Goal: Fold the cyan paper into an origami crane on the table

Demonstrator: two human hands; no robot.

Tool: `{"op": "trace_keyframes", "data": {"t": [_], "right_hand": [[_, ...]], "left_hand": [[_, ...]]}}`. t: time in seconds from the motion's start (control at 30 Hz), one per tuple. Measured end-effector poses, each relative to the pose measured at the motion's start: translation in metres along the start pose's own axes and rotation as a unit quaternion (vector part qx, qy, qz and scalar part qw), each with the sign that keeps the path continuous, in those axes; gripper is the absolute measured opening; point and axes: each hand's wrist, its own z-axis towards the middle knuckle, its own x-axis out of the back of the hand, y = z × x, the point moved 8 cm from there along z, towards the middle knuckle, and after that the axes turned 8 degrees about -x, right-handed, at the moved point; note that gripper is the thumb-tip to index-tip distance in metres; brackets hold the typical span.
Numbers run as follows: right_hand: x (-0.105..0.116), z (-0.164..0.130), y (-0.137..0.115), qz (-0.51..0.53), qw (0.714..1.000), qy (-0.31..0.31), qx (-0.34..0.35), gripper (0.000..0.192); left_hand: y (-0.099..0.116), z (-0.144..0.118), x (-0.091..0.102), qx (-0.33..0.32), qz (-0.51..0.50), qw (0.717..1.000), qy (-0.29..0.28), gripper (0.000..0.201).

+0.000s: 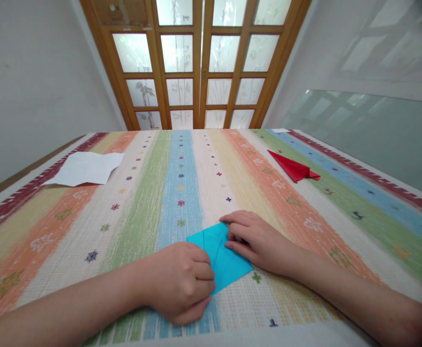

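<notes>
While flat, blue paper (218, 255) lies between left hand (182, 282) and right hand (257, 241).

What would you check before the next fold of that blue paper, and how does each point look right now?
1. Blue paper flat on the striped tablecloth: ok.
2. Left hand on its near edge: ok.
3. Right hand fingers pressing its right side: ok.
4. Edges lined up under the hands: cannot tell, they are hidden.
5. Red folded paper and white sheet apart from the work: ok.

matt blue paper (221, 255), woven tablecloth (160, 193)
</notes>
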Motion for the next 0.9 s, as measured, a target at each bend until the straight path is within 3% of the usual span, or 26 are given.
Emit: {"op": "trace_keyframes", "data": {"t": [0.1, 0.23, 0.53, 0.63, 0.77, 0.9], "right_hand": [[0.001, 0.000, -0.002, 0.004, 1.000, 0.005, 0.007, 0.015], [0.002, 0.001, -0.002, 0.005, 1.000, 0.008, 0.011, 0.015], [0.003, 0.001, 0.003, 0.014, 1.000, 0.015, -0.006, 0.017], [0.003, 0.000, 0.002, 0.011, 1.000, 0.011, -0.003, 0.017], [0.003, 0.000, 0.000, 0.002, 1.000, 0.013, 0.003, 0.016], [0.005, 0.000, -0.001, -0.007, 1.000, 0.021, -0.002, 0.014]], "left_hand": [[0.010, 0.001, -0.007, -0.026, -0.015, 0.999, -0.038, 0.012], [0.019, 0.001, -0.010, -0.040, 0.005, 0.998, -0.046, 0.008], [0.043, 0.000, -0.006, -0.100, 0.022, 0.995, 0.003, 0.018], [0.046, 0.001, 0.003, -0.111, 0.027, 0.992, 0.046, 0.022], [0.020, 0.001, 0.018, -0.010, 0.036, 0.994, 0.106, 0.020], [-0.023, -0.008, 0.013, 0.157, 0.017, 0.984, 0.078, 0.029]]}}
